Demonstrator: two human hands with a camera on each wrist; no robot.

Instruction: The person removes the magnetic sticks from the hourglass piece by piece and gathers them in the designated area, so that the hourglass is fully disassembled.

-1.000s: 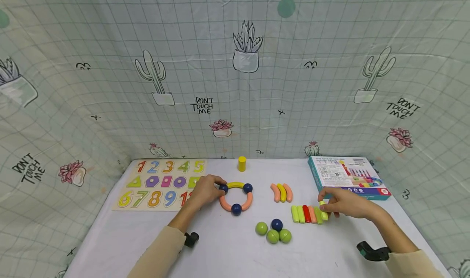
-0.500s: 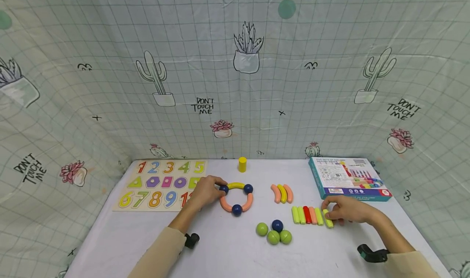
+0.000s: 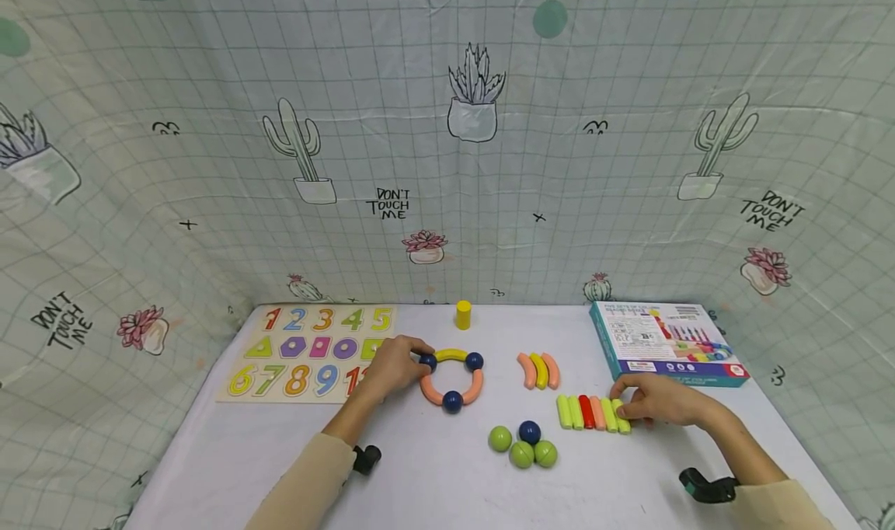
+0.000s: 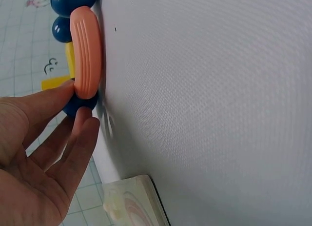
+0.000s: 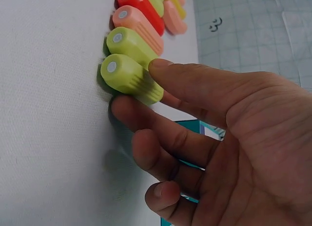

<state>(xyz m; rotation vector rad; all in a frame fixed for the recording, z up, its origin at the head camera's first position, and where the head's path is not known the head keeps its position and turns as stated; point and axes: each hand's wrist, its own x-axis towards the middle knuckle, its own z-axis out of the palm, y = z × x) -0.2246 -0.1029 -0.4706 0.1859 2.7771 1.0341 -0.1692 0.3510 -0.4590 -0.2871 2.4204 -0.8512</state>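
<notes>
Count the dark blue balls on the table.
4. Three sit in the ring: one at its left by the left hand, one upper right, one at the bottom. The fourth lies with the green balls.

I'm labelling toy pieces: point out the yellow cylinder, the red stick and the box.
yellow cylinder (image 3: 463, 315), head view, on the middle of its side.
red stick (image 3: 588, 412), head view, on the middle of its length.
box (image 3: 664, 342), head view, on its printed top face.
</notes>
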